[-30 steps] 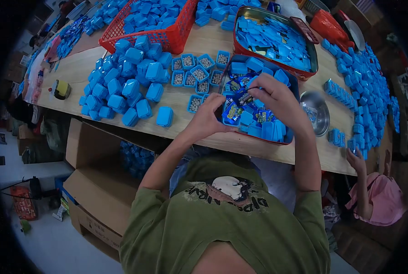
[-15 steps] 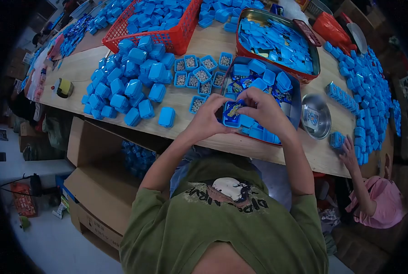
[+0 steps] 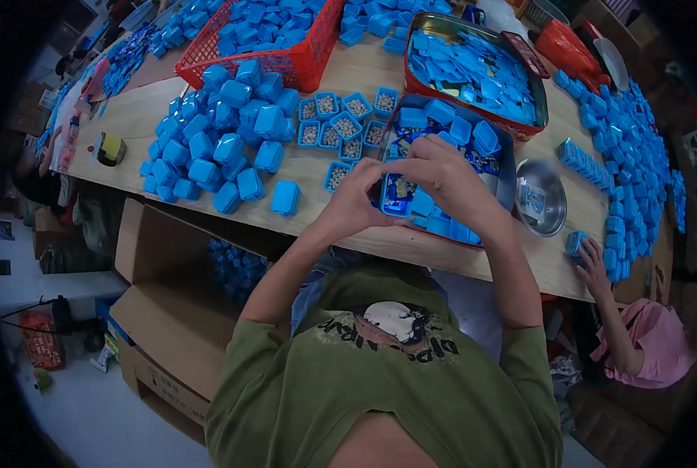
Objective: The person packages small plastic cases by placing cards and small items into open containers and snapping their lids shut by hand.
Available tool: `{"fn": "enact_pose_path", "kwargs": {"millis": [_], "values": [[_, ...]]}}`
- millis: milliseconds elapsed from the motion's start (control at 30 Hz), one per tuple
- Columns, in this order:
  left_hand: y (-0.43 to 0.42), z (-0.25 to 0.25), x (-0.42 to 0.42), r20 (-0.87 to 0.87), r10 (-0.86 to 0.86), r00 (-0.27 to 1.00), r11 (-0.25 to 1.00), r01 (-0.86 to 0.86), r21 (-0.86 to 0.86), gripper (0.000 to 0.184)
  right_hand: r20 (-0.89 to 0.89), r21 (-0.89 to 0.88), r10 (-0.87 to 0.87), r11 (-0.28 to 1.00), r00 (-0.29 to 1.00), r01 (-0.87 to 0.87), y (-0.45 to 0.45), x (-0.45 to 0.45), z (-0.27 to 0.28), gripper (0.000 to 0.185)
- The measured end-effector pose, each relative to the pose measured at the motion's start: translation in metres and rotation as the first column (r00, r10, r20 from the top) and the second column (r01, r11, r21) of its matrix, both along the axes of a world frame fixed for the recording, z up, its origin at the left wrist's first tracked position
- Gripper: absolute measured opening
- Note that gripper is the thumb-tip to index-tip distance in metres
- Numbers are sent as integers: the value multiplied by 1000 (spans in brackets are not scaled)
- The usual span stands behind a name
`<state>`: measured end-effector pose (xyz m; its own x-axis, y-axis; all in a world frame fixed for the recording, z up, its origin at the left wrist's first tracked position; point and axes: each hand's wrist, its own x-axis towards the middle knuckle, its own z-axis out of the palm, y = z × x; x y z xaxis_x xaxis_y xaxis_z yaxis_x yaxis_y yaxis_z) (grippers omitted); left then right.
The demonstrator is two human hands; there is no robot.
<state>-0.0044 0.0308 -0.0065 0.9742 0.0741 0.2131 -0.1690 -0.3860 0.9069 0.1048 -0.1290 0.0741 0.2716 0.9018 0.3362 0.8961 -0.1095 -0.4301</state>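
Note:
My left hand (image 3: 358,204) is closed round a small blue box (image 3: 397,198) with a dark blue printed packet showing in it, at the left edge of a tin. Over the box, my right hand (image 3: 434,175) has its fingers pinched together; what they hold, if anything, is hidden. The rectangular tin (image 3: 507,175) holds blue containers and printed packets. Just left of it stand several open blue boxes filled with pale beads (image 3: 344,126). A heap of closed blue boxes (image 3: 228,148) lies farther left.
A red basket (image 3: 309,66) and a red tin of flat blue pieces (image 3: 473,74) stand behind. A metal bowl (image 3: 541,197) is at the right, near a co-worker's hand (image 3: 594,269) touching a blue box. An open carton (image 3: 177,320) is below the table.
My right hand has moved from deeper in the tin to above the box in my left hand, and its fingers now cover part of it. The co-worker's hand has shifted at the blue boxes.

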Motion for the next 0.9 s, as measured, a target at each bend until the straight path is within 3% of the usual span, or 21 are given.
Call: {"fn": "enact_pose_path", "kwargs": {"millis": [67, 133, 233, 333, 600, 700, 767, 900], "values": [[-2, 0, -1, -27, 16, 1000, 997, -18, -74, 74, -2, 16, 33, 999, 999, -33, 5, -3, -5, 24], [-1, -1, -2, -16, 19, 1000, 993, -21, -113, 73, -216, 141, -16, 989, 976, 48, 7, -7, -19, 22], [-1, -4, -2, -7, 21, 1000, 990, -21, -143, 72, -366, 80, -119, 984, 923, 158, 5, -11, -28, 23], [-2, -6, -2, -11, 34, 999, 991, -35, -128, 71, -259, 235, -194, 937, 946, 257, 6, -20, -37, 25], [3, -13, -2, 9, 87, 996, 987, -85, -138, 69, -365, 207, -248, 918, 897, 338, 0, -39, -53, 25], [-5, -1, -7, 40, 98, 994, 995, -97, -31, 69, -349, 197, -273, 914, 896, 355, 3, -40, -59, 23], [-10, 9, -11, 160, 114, 981, 982, -136, 134, 70, -321, 198, -288, 911, 902, 361, 4, -41, -59, 21], [-12, 4, -18, 46, 144, 988, 988, -146, 46, 72, -291, 180, -274, 925, 917, 334, 3, -43, -60, 20]]}}
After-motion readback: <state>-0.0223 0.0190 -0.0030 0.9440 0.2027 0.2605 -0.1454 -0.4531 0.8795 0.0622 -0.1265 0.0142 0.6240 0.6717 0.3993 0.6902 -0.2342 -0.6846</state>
